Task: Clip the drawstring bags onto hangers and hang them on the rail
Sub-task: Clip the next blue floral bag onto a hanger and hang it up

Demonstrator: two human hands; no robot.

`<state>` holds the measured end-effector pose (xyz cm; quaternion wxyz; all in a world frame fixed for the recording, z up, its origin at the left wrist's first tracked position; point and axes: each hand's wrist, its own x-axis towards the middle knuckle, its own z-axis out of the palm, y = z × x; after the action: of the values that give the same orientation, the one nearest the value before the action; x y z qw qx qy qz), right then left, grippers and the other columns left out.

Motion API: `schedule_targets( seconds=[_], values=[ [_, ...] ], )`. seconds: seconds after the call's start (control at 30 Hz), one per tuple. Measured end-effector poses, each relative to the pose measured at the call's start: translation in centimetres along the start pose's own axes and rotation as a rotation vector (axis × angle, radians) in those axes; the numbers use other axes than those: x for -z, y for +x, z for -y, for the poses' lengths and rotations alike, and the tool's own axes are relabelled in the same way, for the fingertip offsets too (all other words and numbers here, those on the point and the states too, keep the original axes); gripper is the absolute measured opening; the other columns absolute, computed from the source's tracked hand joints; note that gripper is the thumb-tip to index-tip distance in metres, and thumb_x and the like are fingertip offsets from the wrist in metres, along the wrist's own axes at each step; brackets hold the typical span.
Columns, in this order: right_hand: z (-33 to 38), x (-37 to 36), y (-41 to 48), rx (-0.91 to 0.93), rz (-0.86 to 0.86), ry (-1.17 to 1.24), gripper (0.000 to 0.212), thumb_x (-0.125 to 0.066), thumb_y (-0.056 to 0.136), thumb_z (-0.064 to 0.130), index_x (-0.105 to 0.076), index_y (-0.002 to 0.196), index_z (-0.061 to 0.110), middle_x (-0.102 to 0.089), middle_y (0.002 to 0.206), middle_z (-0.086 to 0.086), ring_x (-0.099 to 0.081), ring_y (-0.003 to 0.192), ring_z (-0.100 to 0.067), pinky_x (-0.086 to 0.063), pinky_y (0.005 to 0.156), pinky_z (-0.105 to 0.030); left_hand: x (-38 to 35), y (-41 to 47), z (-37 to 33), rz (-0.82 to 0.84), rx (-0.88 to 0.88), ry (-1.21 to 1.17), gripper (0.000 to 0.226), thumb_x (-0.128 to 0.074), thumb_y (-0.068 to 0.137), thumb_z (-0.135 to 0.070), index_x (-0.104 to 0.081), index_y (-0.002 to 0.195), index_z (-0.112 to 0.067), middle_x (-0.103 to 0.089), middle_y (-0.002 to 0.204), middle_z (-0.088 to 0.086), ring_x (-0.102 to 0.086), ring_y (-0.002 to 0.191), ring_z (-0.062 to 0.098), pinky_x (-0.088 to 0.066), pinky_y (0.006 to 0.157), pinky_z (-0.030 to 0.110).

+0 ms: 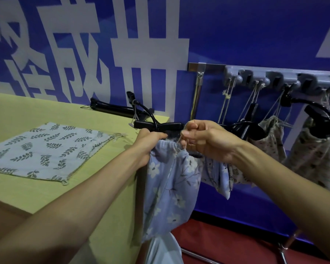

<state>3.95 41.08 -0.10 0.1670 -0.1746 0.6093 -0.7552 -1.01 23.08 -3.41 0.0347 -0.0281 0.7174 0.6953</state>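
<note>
Gripping floral bag and hanger, both hands.

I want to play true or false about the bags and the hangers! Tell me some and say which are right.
1. Both hands hold the blue flowered bag at its top. True.
2. The leaf-print bag hangs on the rail. False: it lies flat on the yellow table.
3. Beige bags already hang at the right, below the grey rail. True.
4. The left hand is empty. False: it grips the flowered bag under a black hanger.
5. The wall is red. False: it is blue.
</note>
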Motion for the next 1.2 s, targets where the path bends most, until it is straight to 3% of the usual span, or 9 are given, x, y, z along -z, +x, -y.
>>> schedule_targets(
  seconds=[0.17, 0.27, 0.47, 0.53, 0.63, 0.77, 0.87, 1.0, 1.2],
  values=[
    [2.4, -0.3, -0.2, -0.13, 0.021, -0.149, 0.035, -0.057, 0.087, -0.005, -0.049, 0.063, 0.019, -0.062, 0.072, -0.007, -0.043, 0.052, -0.009, -0.036, 0.056, -0.02, -0.9, -1.1, -0.4, 0.153, 0.101, 0.032, 0.038, -0.069, 0.076, -0.015, -0.066, 0.109, 0.005, -0.071, 0.106, 0.023, -0.067, 0.093, 0.032, -0.052, 0.084, 0.042],
    [4.3, -0.7, -0.3, -0.17, -0.027, -0.32, 0.037, -0.051, 0.093, -0.004, -0.047, 0.064, 0.018, -0.055, 0.068, -0.005, -0.038, 0.05, -0.009, -0.04, 0.053, -0.021, -0.4, -1.7, -0.8, 0.312, 0.138, 0.231, 0.019, -0.062, 0.089, -0.022, -0.068, 0.097, -0.007, -0.071, 0.079, 0.006, -0.06, 0.075, 0.022, -0.046, 0.071, 0.03],
    [7.4, -2.5, 0.0, -0.217, -0.096, -0.572, 0.029, -0.048, 0.093, -0.001, -0.044, 0.069, 0.014, -0.043, 0.064, -0.005, -0.035, 0.048, -0.009, -0.035, 0.052, -0.023, 1.0, -3.0, -2.1, 0.351, 0.084, 0.463, 0.025, -0.052, 0.097, -0.031, -0.065, 0.098, -0.011, -0.071, 0.092, 0.009, -0.066, 0.078, 0.021, -0.054, 0.068, 0.033],
    [7.9, -3.0, 0.0, -0.203, -0.133, -0.622, 0.027, -0.053, 0.092, 0.001, -0.045, 0.068, 0.013, -0.041, 0.061, -0.004, -0.036, 0.054, -0.012, -0.037, 0.055, -0.025, 1.2, -4.2, -2.9, 0.255, -0.057, 0.754, 0.028, -0.05, 0.098, -0.032, -0.065, 0.089, -0.01, -0.074, 0.079, 0.008, -0.071, 0.064, 0.021, -0.057, 0.06, 0.03],
    [8.2, -3.8, -0.1, -0.199, -0.139, -0.603, 0.015, -0.059, 0.091, 0.005, -0.054, 0.077, 0.008, -0.042, 0.055, 0.0, -0.041, 0.054, -0.012, -0.049, 0.058, -0.025, 1.5, -5.6, -4.2, -0.096, -0.616, 1.01, 0.022, -0.054, 0.091, -0.025, -0.07, 0.086, -0.012, -0.071, 0.072, 0.003, -0.067, 0.064, 0.019, -0.052, 0.059, 0.03],
    [8.4, -4.9, -0.3, -0.159, -0.181, -0.58, 0.016, -0.065, 0.088, 0.015, -0.063, 0.094, 0.0, -0.056, 0.069, -0.002, -0.056, 0.06, -0.011, -0.056, 0.067, -0.028, 0.1, -7.4, -4.8, 0.437, -0.608, 0.558, 0.051, -0.075, 0.08, -0.022, -0.045, 0.122, -0.024, -0.058, 0.116, -0.012, -0.055, 0.103, -0.001, -0.044, 0.086, 0.012],
    [9.5, -5.4, -0.7, -0.148, -0.244, -0.569, 0.015, -0.065, 0.09, 0.02, -0.06, 0.083, 0.008, -0.047, 0.065, -0.001, -0.048, 0.057, -0.01, -0.057, 0.063, -0.026, -2.3, -6.4, -2.7, 0.492, -0.583, 0.542, 0.069, -0.079, 0.074, -0.045, -0.043, 0.127, -0.02, -0.059, 0.12, -0.007, -0.056, 0.11, 0.007, -0.047, 0.092, 0.023],
    [11.4, -5.5, -2.5, -0.145, -0.334, -0.71, 0.022, -0.061, 0.093, 0.022, -0.056, 0.075, 0.01, -0.042, 0.057, 0.002, -0.044, 0.053, -0.011, -0.057, 0.061, -0.028, -4.6, -5.8, -1.0, 0.322, -0.678, 0.751, 0.029, -0.06, 0.093, -0.035, -0.048, 0.103, -0.011, -0.047, 0.074, -0.007, -0.049, 0.071, 0.016, -0.036, 0.063, 0.027],
    [13.2, -4.1, -5.6, -0.101, -0.453, -0.783, 0.024, -0.064, 0.091, 0.017, -0.06, 0.071, 0.006, -0.044, 0.049, 0.001, -0.048, 0.048, -0.014, -0.061, 0.073, -0.04, -6.6, -5.4, -1.4, 0.274, -0.729, 1.01, 0.014, -0.049, 0.097, -0.032, -0.048, 0.102, -0.019, -0.061, 0.1, 0.008, -0.058, 0.094, 0.03, -0.047, 0.08, 0.043]
  ],
)
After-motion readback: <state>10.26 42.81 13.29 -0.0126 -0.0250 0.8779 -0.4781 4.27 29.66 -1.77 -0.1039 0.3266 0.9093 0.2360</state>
